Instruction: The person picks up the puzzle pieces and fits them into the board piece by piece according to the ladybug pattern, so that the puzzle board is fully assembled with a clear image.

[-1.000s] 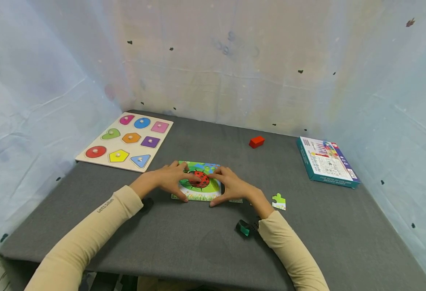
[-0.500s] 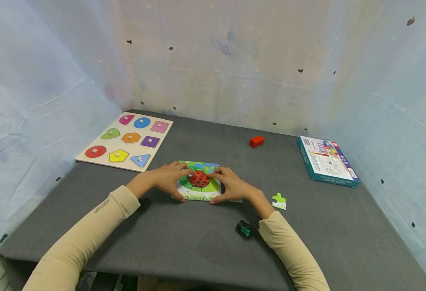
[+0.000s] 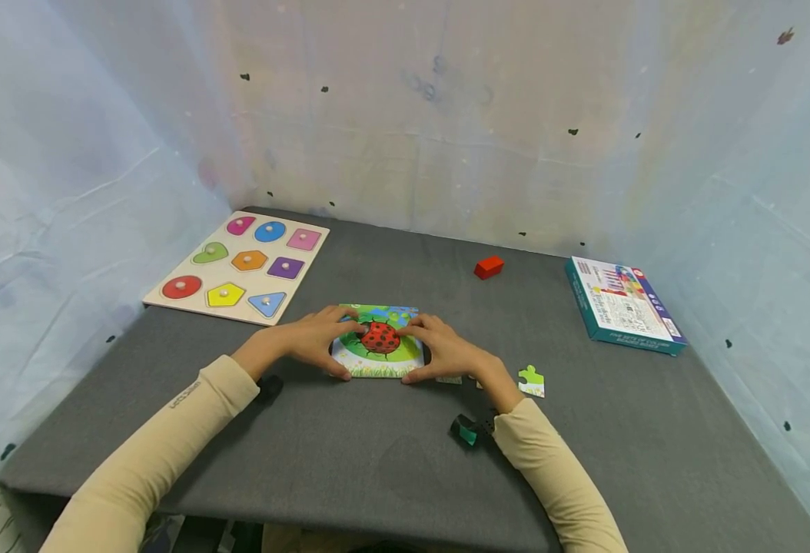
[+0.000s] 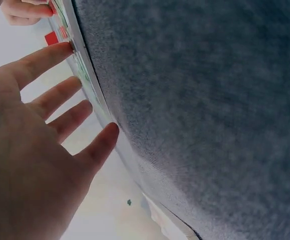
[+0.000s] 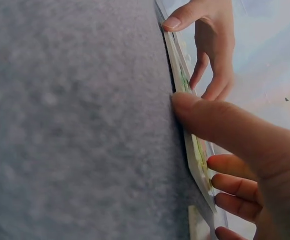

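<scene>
A ladybug jigsaw puzzle [image 3: 380,361] lies flat on the grey table, between both hands. My left hand [image 3: 313,341] rests at its left side with fingers spread, thumb by the front corner and index finger over the picture. In the left wrist view, the left fingertips [image 4: 113,131] meet the puzzle's edge. My right hand [image 3: 443,351] touches the right side, index finger near the ladybug. From the right wrist, its thumb [image 5: 187,107] lies along the front edge while the other fingers reach the top face. A piece [image 3: 449,379] lies partly hidden below the right hand.
A loose green puzzle piece [image 3: 532,381] lies right of the right hand. A wooden shape board [image 3: 235,265] stands back left, a red block [image 3: 489,267] at the back, a teal-sided box [image 3: 622,307] at right. A black-and-green object [image 3: 465,432] shows by the right wrist.
My left hand has slid slightly left, so more of the ladybug shows. The right hand has barely moved. The loose pieces stay in place.
</scene>
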Action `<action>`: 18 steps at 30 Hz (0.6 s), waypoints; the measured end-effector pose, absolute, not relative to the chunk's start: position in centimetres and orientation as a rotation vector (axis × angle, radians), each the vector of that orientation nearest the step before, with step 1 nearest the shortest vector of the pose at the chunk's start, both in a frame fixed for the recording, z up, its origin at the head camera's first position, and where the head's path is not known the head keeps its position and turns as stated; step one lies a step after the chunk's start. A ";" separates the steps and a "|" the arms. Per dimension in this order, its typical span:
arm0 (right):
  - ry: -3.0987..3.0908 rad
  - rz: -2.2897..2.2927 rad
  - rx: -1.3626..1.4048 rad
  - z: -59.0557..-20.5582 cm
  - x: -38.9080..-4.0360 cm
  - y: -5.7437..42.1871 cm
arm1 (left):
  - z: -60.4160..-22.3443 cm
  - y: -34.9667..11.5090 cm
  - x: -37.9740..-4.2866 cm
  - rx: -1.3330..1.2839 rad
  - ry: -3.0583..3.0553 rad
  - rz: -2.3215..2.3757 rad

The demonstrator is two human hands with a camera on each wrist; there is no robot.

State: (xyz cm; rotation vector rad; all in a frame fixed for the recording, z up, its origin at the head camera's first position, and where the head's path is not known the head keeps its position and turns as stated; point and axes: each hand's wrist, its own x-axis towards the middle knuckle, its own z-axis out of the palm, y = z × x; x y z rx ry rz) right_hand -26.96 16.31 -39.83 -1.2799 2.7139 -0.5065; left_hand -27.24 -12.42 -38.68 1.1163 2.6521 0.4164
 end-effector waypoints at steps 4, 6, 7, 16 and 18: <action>2.714 -0.500 -1.264 -39.6 -27.0 16.4 | -38.6 -12.4 -27.2 1.134 2.652 0.410; 2.713 -0.502 -1.263 -39.6 -27.1 16.4 | -38.6 -12.3 -27.3 1.139 2.650 0.405; 2.710 -0.506 -1.262 -39.5 -27.1 16.4 | -38.6 -12.3 -27.3 1.139 2.649 0.401; 2.683 -0.548 -1.232 -39.1 -27.4 16.6 | -38.3 -12.3 -27.3 1.114 2.619 0.399; 2.685 -0.551 -1.233 -39.2 -27.4 16.7 | -38.3 -12.4 -27.2 1.107 2.607 0.389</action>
